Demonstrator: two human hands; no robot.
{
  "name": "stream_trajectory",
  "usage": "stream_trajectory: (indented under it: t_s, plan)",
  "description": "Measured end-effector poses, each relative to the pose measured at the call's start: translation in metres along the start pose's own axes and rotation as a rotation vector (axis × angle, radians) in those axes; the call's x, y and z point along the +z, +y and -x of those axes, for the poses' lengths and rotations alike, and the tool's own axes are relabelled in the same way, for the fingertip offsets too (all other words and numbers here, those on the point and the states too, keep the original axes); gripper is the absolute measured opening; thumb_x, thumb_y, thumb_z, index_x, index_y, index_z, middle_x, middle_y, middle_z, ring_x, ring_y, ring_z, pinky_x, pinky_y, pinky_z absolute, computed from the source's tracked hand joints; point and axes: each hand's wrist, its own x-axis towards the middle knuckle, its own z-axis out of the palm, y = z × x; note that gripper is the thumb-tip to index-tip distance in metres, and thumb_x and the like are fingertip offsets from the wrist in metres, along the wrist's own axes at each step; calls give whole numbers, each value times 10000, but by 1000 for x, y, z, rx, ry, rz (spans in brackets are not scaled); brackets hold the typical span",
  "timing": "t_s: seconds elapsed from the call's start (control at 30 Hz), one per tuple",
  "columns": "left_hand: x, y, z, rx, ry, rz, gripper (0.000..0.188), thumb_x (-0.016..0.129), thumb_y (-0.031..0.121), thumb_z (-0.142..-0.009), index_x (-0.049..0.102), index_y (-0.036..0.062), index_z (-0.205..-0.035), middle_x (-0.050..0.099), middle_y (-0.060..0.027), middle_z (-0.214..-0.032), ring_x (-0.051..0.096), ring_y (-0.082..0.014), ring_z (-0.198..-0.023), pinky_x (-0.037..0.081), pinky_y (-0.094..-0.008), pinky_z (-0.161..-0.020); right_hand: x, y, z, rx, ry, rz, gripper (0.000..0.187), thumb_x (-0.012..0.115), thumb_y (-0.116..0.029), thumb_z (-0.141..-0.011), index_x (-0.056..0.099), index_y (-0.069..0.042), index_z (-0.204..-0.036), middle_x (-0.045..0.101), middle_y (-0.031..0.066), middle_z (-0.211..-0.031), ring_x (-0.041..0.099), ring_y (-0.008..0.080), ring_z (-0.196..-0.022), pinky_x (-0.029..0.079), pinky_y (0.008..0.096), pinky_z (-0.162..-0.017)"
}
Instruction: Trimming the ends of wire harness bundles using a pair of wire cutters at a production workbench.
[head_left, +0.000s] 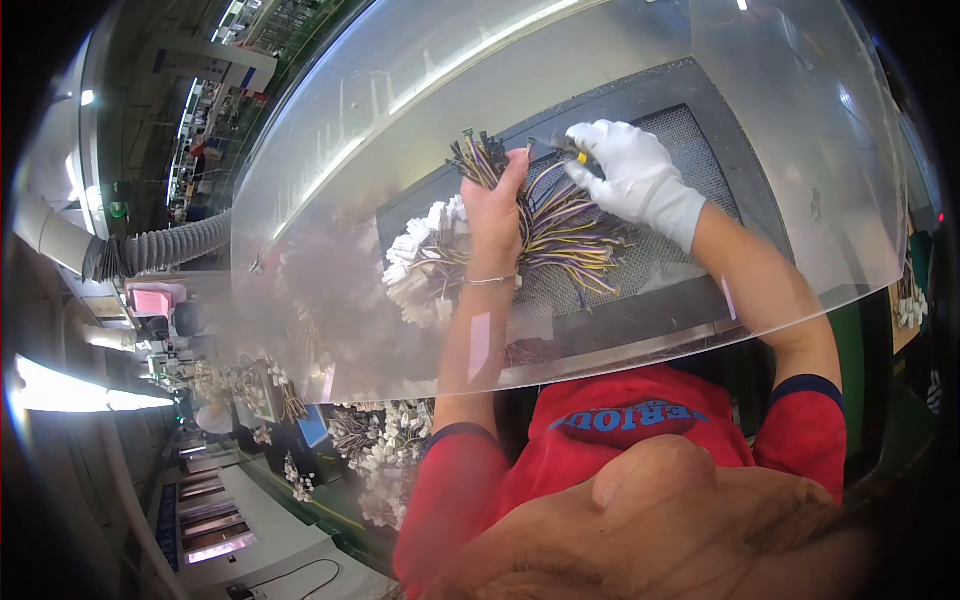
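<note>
- Reaching beneath a curved clear shield [335, 150], a red-shirted worker [800, 430] bent over a fine mesh panel [690, 150] set in a dark gray frame [730, 140].
- Along the room's left side, a ribbed flexible duct [190, 245] ran above a glaring lamp [85, 395]; a heap of connectors [395, 460], white and wired, lay below the shield's near edge.
- Gathered upright in the bare left hand [495, 205], above the work surface, the wire bundle [480, 160] showed thin, mostly dark strands with small dark tips.
- Loose wires [570, 235] in yellow and purple fanned across the mesh to the right of the left wrist, while white plug housings [425, 265] were massed to its left.
- The bundle's long axis leaned slightly left, its tips pointing away from the worker.
- Left fingers were clamped around the bundle, the thumb raised beside a single wire end [530, 146].
- Gloved in white, the right hand [630, 165] had its fingers closed on a small hand tool [582, 158] with a yellow part, its thin end aimed left toward that wire; contact could not be told.
</note>
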Motion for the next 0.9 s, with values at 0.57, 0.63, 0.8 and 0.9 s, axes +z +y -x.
stream_trajectory:
  t_s: [0.57,0.63,0.8,0.9]
  plan:
    - [1,-1,3,40,-66,-86,209,671,1,-830,593,8,-1023,674,-69,-980,621,-133,-895,478,-273,-829,-4,-3,-1,21,-162,141,224,579,-279,-859,533,-113,-1003,605,122,-923,606,312,-922,495,426,-773]
    - [2,0,3,30,-76,-77,205,666,-7,-829,596,10,-1020,673,-68,-979,620,-133,-890,477,-278,-831,-5,-4,0,30,-168,136,221,576,-274,-860,533,-114,-1005,609,127,-925,609,316,-921,494,430,-773]
    - [0,0,3,21,-99,-53,215,672,-18,-816,599,9,-1017,673,-70,-983,622,-137,-884,477,-280,-831,-10,-7,-1,73,-260,63,236,567,-264,-867,525,-96,-1026,626,135,-967,612,340,-928,490,441,-789]
    - [-3,5,1,-27,-145,-47,245,693,-20,-793,599,11,-1017,672,-66,-972,621,-138,-879,479,-281,-826,-10,-4,-2,118,-262,53,258,562,-279,-873,534,-101,-1057,626,137,-989,605,343,-943,486,439,-802]
